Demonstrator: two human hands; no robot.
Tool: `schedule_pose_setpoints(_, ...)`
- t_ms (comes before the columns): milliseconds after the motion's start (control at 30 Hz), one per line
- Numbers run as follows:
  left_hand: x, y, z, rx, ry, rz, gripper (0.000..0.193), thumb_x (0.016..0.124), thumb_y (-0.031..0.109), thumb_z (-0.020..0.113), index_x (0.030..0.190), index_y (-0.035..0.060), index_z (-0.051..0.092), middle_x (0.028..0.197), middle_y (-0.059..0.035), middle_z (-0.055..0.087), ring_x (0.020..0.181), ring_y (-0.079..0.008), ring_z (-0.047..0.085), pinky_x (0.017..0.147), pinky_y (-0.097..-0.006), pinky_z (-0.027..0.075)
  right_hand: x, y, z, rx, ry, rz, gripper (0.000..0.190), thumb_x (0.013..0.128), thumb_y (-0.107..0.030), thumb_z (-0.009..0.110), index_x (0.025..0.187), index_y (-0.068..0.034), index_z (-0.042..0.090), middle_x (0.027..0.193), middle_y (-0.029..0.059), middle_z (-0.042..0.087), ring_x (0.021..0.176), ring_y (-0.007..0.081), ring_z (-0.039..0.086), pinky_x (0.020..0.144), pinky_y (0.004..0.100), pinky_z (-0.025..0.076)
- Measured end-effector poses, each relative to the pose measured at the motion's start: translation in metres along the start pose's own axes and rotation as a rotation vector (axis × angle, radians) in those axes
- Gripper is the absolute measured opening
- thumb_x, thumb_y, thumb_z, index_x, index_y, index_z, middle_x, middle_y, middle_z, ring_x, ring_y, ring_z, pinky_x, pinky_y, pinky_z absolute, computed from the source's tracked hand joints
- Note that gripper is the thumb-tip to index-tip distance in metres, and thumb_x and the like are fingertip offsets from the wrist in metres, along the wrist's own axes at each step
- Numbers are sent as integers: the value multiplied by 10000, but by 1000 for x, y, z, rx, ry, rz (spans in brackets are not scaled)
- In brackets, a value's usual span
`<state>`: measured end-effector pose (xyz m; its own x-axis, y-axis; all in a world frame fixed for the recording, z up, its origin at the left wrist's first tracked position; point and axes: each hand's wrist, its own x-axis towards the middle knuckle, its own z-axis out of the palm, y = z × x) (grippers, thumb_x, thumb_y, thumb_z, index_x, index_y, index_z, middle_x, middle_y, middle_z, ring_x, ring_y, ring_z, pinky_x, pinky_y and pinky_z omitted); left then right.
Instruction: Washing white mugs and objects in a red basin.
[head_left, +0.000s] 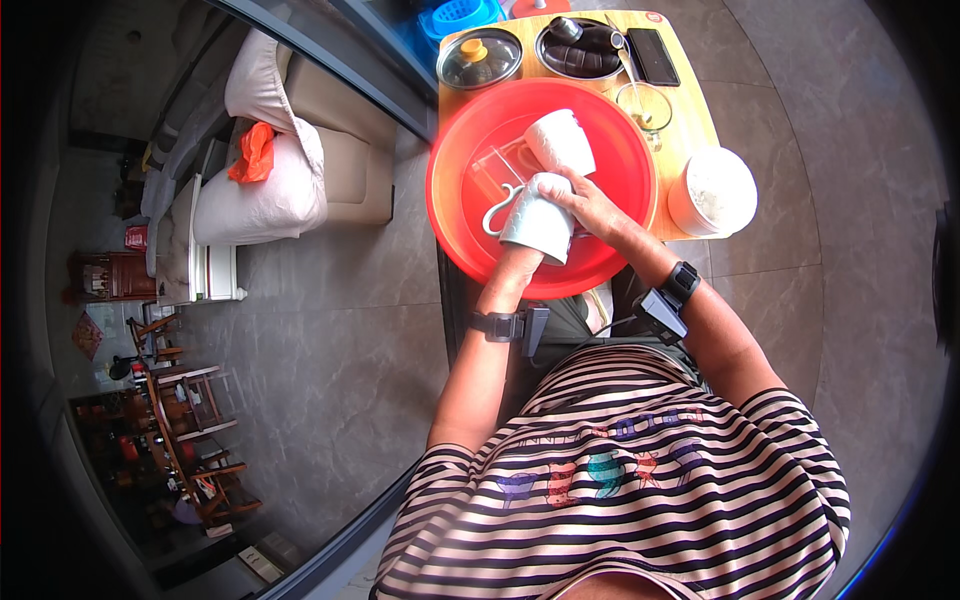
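Over a red plastic basin (444, 202), a pale blue mug (536, 221) with a curled handle is tilted, its mouth towards me. My left hand (523, 259) reaches into that mouth, so its fingers are hidden. From the right, my right hand (594, 208) grips the mug's outside near the base, thumb on the wall. A second, white mug (559, 142) with a raised pattern lies in the basin just beyond, close to my right fingers. Beside it in the basin is a clear, transparent container (495, 169), partly covered by the mugs.
The basin overhangs a wooden table (694, 124). Behind it stand a glass-lidded pot (480, 60) and a metal pan (581, 52) with dark things. Rightward are a smartphone (654, 56), a glass vessel (643, 105) with a spoon, and a white tub (712, 191). A glass door frame (390, 67) borders the left.
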<state>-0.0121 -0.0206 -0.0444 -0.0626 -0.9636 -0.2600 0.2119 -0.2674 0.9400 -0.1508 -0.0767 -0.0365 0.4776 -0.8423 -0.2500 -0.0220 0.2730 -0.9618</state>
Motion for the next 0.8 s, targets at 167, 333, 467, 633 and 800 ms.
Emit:
schedule_pose_setpoints(167, 2, 0, -2, -33, -9, -27, 375, 948, 234, 527, 1269, 70, 427, 1131, -82, 539, 1025, -173, 560, 828, -302, 510, -1, -2, 0, -7, 1, 9, 667, 847, -529, 600, 1266, -31, 460, 1097, 149, 575, 997, 221, 569, 791, 338, 494)
schedule_pose_setpoints(333, 5, -5, -4, -58, -46, 7, 376, 949, 241, 525, 1268, 69, 426, 1129, -84, 541, 1025, -174, 560, 831, -304, 511, 1, 1, 0, -12, 4, -1, 671, 842, -539, 602, 1258, -30, 465, 1093, 150, 576, 1000, 222, 568, 805, 341, 489)
schedule_pose_setpoints(467, 6, -7, -4, -59, -48, 10, 381, 942, 234, 535, 1267, 68, 427, 1126, -82, 544, 1025, -171, 562, 830, -304, 513, 1, 1, -1, -19, -1, 5, 691, 837, -551, 600, 1268, -29, 458, 1096, 155, 574, 1004, 228, 567, 810, 343, 488)
schedule_pose_setpoints(633, 7, -6, -4, -26, -39, 4, 393, 936, 233, 546, 1272, 69, 425, 1135, -81, 544, 1033, -170, 562, 833, -304, 513, 1, 2, -1, -20, 0, -7, 706, 836, -556, 598, 1280, -27, 449, 1107, 161, 572, 1017, 235, 565, 821, 347, 486)
schedule_pose_setpoints(800, 6, -8, -6, -51, -49, 20, 401, 936, 229, 547, 1281, 70, 419, 1144, -81, 541, 1038, -169, 559, 837, -305, 513, 2, 2, -1, -27, 1, -9, 712, 835, -556, 599, 1281, -22, 448, 1116, 162, 571, 1029, 237, 562, 833, 349, 483)
